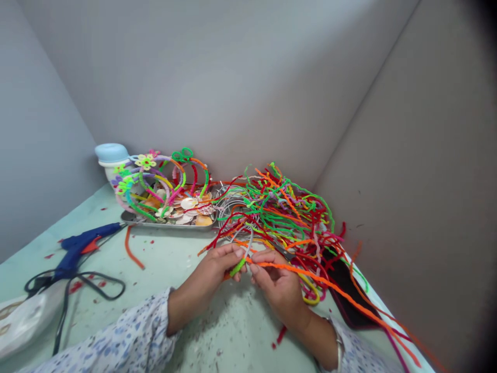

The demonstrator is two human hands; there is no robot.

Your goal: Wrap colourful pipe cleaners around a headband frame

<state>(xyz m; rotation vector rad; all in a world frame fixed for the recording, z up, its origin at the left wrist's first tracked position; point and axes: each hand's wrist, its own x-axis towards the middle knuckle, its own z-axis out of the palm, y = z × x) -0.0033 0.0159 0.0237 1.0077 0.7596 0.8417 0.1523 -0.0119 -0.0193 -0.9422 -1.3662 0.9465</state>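
Two hands at near centre, both closed in a pinch: left hand (212, 274) grasping one thin grey headband (248, 243) at its green-wrapped end (237, 267); right hand (277, 290) gripping one orange pipe cleaner (310, 274) against that band, fingers (259, 269) close beside the left fingertips. Band upright between the hands, curving far. Directly far and right of the hands, one large tangled heap of multicoloured pipe cleaners (283, 212), count not determinable, on a pale green surface (163, 264). Far left of the heap, one metal tray (166, 224) holding seashells (189, 203) and several finished pipe-cleaner headbands (166, 178), exact count hidden by overlap. Between tray and heap, one stack of bare wire bands (231, 204). Far left, one blue-lidded container (112, 154). At left, one blue hot glue gun (83, 246) with black cord (97, 285); just right of it, one loose orange pipe cleaner (132, 248).
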